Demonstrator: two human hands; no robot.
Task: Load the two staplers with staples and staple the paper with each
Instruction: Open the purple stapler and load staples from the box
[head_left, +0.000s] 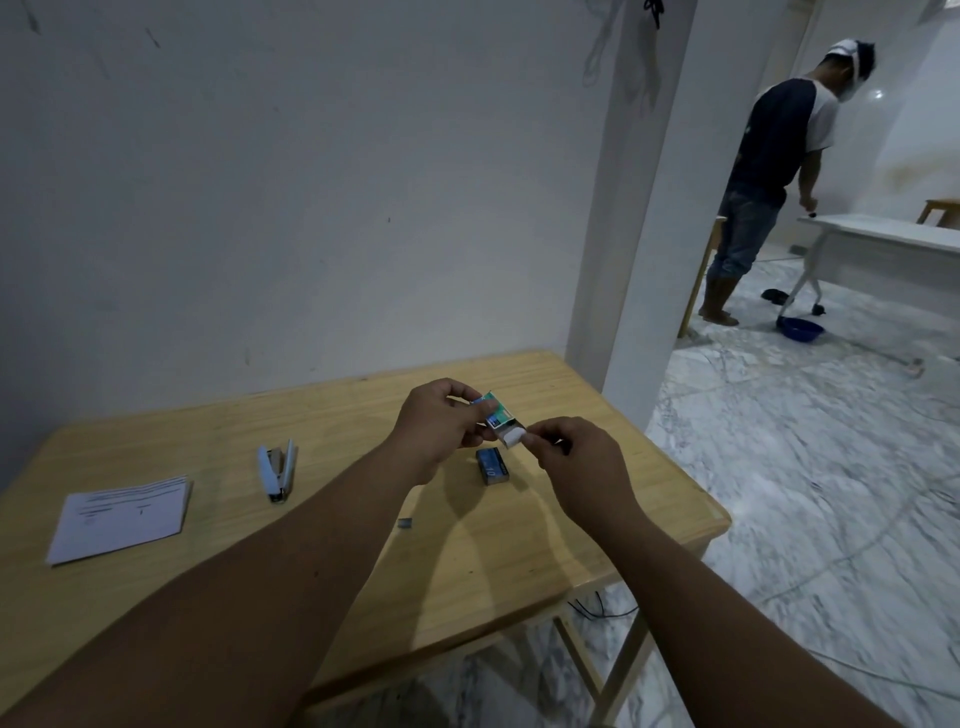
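Note:
Above the middle of the wooden table (597, 499), my left hand (436, 423) grips a small green staple box (494, 415). My right hand (576, 457) pinches the white end sticking out of that box's lower opening. Below them a blue staple box (492, 466) lies on the table. A white stapler (278, 470) lies open to the left. A stack of white paper (122, 517) rests near the left edge. A small strip of staples (405, 523) lies on the table toward me. Only one stapler is in view.
The table stands against a grey wall, with its right edge by a white pillar (623, 208). Beyond the pillar a person (769, 171) stands at a white table (883, 234), with a blue basin (800, 328) on the marble floor.

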